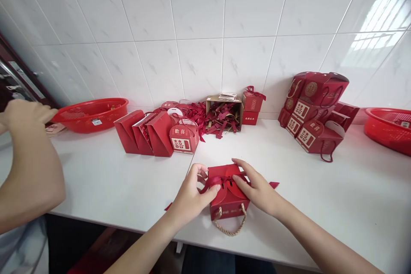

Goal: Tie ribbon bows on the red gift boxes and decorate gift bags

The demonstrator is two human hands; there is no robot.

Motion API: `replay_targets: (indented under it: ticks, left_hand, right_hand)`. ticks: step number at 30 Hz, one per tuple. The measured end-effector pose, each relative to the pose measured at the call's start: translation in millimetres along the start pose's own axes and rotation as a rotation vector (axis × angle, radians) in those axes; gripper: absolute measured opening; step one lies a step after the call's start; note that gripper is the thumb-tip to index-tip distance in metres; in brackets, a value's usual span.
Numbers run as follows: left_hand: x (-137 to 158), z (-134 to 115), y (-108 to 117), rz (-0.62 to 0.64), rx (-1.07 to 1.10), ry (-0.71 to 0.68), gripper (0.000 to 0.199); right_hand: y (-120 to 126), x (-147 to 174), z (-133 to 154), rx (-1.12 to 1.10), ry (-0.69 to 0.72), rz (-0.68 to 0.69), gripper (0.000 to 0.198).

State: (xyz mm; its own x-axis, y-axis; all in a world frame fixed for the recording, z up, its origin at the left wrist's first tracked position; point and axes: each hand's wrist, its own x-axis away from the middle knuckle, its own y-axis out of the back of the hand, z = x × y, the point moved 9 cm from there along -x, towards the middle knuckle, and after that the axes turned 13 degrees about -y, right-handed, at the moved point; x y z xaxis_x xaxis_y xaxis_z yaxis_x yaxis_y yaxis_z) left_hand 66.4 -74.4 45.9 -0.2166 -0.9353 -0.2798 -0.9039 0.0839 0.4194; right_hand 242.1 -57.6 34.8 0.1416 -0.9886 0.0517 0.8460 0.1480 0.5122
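Note:
A small red gift box (226, 200) with a twisted beige cord handle (231, 232) sits near the table's front edge, its curved flaps folded together on top. Across the lid runs a dark red ribbon (215, 181), knotted at the middle, its ends trailing out on both sides. My left hand (199, 190) is at the box's left side, fingers curled and thumb pressed on the ribbon. From the right, my right hand (253, 184) pinches the ribbon near the knot, with its thumb on the lid and fingers along the far edge. Some fingertips are hidden behind the box.
Along the tiled wall stand red paper boxes (163, 135), a carton of ribbons (223, 120), two stacked small boxes (252, 106) and a pile of red boxes (316, 113). Red plastic baskets (91, 113) stand at both sides. A co-worker's arm (30, 167) reaches in at left.

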Motion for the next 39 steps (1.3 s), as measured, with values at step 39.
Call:
replay_targets:
  ticks: [39]
  left_hand:
    - [-0.5,-4.5,-0.3,0.043,-0.084,-0.044,0.041]
  right_hand:
    - [16.6,24.2,22.8,-0.007,0.281,-0.080,0.016]
